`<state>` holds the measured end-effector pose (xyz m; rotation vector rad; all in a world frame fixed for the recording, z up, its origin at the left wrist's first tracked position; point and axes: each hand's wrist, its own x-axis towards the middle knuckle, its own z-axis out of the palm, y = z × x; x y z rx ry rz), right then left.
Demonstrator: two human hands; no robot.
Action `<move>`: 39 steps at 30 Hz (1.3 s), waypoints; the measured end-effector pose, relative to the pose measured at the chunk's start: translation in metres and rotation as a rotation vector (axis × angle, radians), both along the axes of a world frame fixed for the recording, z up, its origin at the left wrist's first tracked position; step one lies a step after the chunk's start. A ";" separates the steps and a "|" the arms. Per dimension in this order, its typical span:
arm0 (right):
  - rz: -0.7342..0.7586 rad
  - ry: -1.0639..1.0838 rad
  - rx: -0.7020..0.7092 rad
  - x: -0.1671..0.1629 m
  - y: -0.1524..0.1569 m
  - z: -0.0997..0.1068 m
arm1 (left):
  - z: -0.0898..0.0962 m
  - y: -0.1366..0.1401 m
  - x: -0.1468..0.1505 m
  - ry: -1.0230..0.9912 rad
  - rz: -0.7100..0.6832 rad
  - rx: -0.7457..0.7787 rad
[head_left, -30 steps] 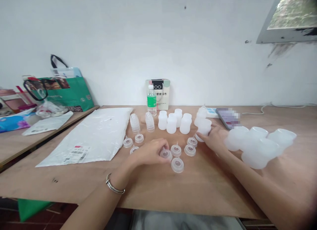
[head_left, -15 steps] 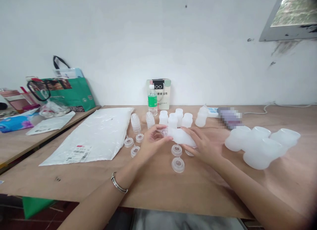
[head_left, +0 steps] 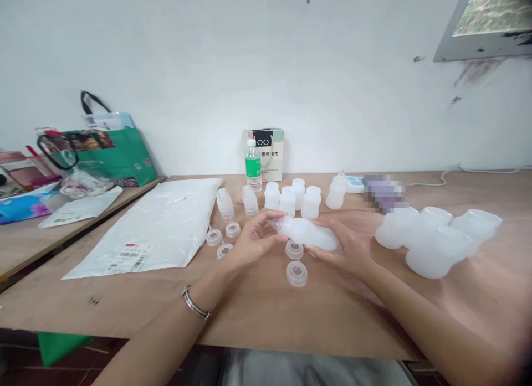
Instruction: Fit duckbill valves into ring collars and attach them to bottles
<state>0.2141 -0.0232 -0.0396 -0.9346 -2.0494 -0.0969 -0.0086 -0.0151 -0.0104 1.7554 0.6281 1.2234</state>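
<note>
Between my hands a frosted white bottle lies nearly sideways above the table. My left hand has its fingers closed around the clear nipple-like top at the bottle's left end. The bottle's right part is gripped by my right hand, thumb below and fingers over it. Just under the bottle are two clear ring caps. More ring caps with pointed centres lie left of my left hand, near two clear domed covers. Several open frosted bottles stand behind.
Several larger frosted bottles are grouped at the right. A bottle with a pointed top stands near a pixelated object. On the left lies a white mailing bag. A water bottle and paper bag are by the wall.
The held bottle and my right hand have shifted slightly right. The view has moved a little; both hands keep hold of the bottle and its top.
</note>
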 end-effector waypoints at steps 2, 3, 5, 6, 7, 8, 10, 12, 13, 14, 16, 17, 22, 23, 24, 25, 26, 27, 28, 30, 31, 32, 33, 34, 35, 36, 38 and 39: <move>0.015 0.025 -0.039 -0.001 0.001 0.002 | 0.004 0.000 -0.004 0.015 -0.059 0.023; 0.022 0.037 -0.043 -0.002 0.001 0.002 | 0.005 0.001 -0.005 0.022 -0.072 0.028; 0.033 0.057 -0.039 -0.003 0.002 0.002 | 0.005 0.002 -0.007 0.003 -0.069 0.024; 0.032 0.062 -0.034 -0.003 0.002 0.002 | 0.004 0.003 -0.007 -0.022 -0.049 0.013; 0.028 0.064 -0.024 -0.003 0.002 0.002 | 0.002 0.004 -0.007 -0.042 -0.013 -0.008; 0.023 0.059 -0.011 -0.004 0.002 0.001 | 0.001 0.005 -0.007 -0.051 0.031 -0.038; 0.017 0.036 0.017 -0.003 0.002 -0.001 | -0.001 0.006 -0.006 -0.027 0.095 -0.113; 0.020 0.021 0.037 -0.002 0.001 -0.002 | 0.000 0.005 -0.006 0.039 0.069 -0.148; 0.023 0.023 0.045 -0.002 0.001 -0.002 | 0.002 0.004 -0.007 0.068 0.033 -0.128; 0.027 0.031 0.055 -0.002 0.001 -0.002 | 0.004 0.003 -0.008 0.087 -0.005 -0.085; 0.031 0.048 0.074 -0.002 0.001 -0.002 | 0.006 0.001 -0.009 0.100 -0.046 0.005; 0.030 0.052 0.084 -0.002 0.001 -0.001 | 0.006 0.001 -0.009 0.100 -0.043 0.020; 0.038 0.045 0.160 -0.005 0.000 0.001 | 0.005 0.004 -0.011 0.129 0.030 -0.135; 0.042 0.041 0.162 -0.005 0.000 0.001 | 0.006 0.004 -0.012 0.147 0.004 -0.136; 0.043 0.040 0.160 -0.005 0.000 0.002 | 0.007 0.004 -0.013 0.162 -0.033 -0.120; 0.042 0.040 0.155 -0.005 0.000 0.002 | 0.008 0.003 -0.014 0.173 -0.068 -0.098; 0.040 0.041 0.155 -0.005 -0.001 0.003 | 0.009 0.002 -0.014 0.174 -0.092 -0.080; 0.037 0.043 0.163 -0.005 -0.001 0.003 | 0.009 0.002 -0.014 0.166 -0.095 -0.074; 0.033 0.043 0.174 -0.004 -0.001 0.004 | 0.008 0.002 -0.014 0.156 -0.073 -0.086; 0.032 0.043 0.186 -0.004 -0.001 0.005 | 0.006 0.003 -0.013 0.139 0.005 -0.137; 0.037 0.042 0.179 -0.005 -0.002 0.005 | 0.006 0.003 -0.013 0.142 0.033 -0.165; 0.042 0.043 0.166 -0.005 -0.002 0.005 | 0.006 0.004 -0.012 0.145 0.043 -0.182; 0.047 0.042 0.151 -0.005 -0.002 0.005 | 0.006 0.004 -0.012 0.148 0.028 -0.187; 0.052 0.036 0.143 -0.005 -0.003 0.005 | 0.008 0.004 -0.012 0.148 -0.007 -0.181; 0.053 0.026 0.145 -0.005 -0.003 0.006 | 0.009 0.004 -0.013 0.143 -0.045 -0.168; 0.047 0.018 0.158 -0.005 -0.003 0.006 | 0.011 0.003 -0.013 0.134 -0.076 -0.156; 0.016 0.005 0.213 -0.005 -0.003 0.006 | 0.012 0.002 -0.013 0.106 -0.094 -0.159; -0.007 -0.003 0.245 -0.005 -0.003 0.005 | 0.011 0.003 -0.013 0.102 -0.079 -0.179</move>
